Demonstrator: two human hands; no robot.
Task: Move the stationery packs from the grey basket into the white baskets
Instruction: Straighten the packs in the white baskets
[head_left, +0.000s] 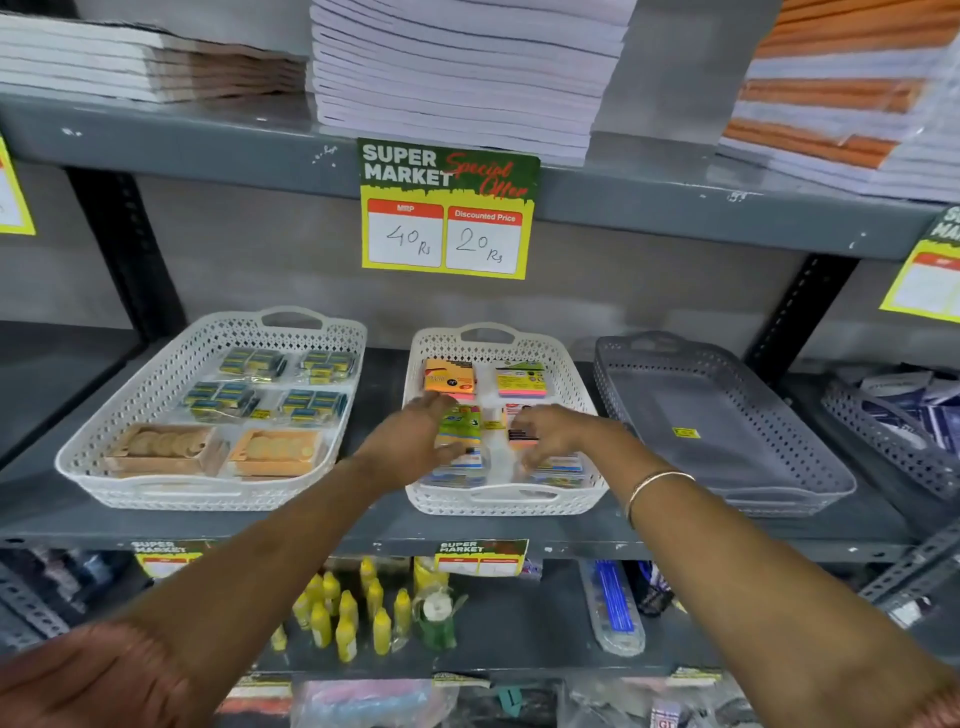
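Grey basket (727, 415), right on shelf: bare but for yellow sticker (685, 432).

Middle white basket (576, 384): sticky-note packs, orange pack (450, 378) and yellow-pink pack (521, 379) at back, more along front.

My left hand (415, 441): fingers spread flat, resting on green pack (460, 428); no grasp.

My right hand (550, 436): fingers curled over pink-black pack (522, 434); whether gripping, cannot tell.

Left white basket (156, 389): blue-yellow packs (249, 362) at back, two tan boxes (166, 448) in front.
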